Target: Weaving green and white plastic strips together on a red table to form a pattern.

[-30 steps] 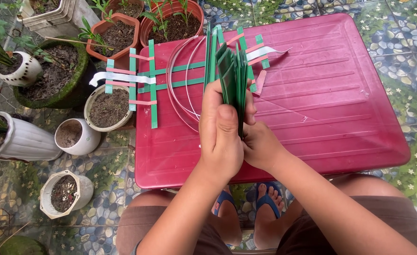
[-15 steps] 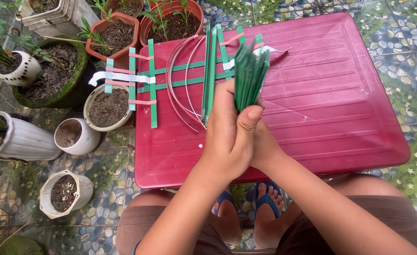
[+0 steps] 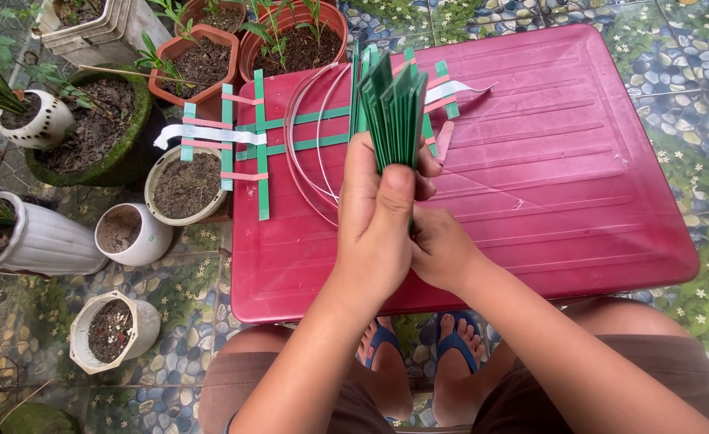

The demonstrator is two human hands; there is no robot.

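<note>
My left hand grips a bundle of green strips upright, thumb pressed on its front. My right hand sits just behind and below it, holding the bundle's lower end. Both hands hover over a red plastic lid that serves as a table. On the lid's far left lies a woven lattice of green, pink and white strips, overhanging the edge. A white wire ring rests beside the lattice, partly hidden by my left hand.
Several plant pots stand left of the lid: a mossy round pot, a terracotta pot, white pots. The floor is patterned tile. My knees and feet in blue sandals are below the lid.
The bundle of green strips has been raised and turned more upright, fanning slightly at the top. My left hand shifted its grip up over the bundle's front.
</note>
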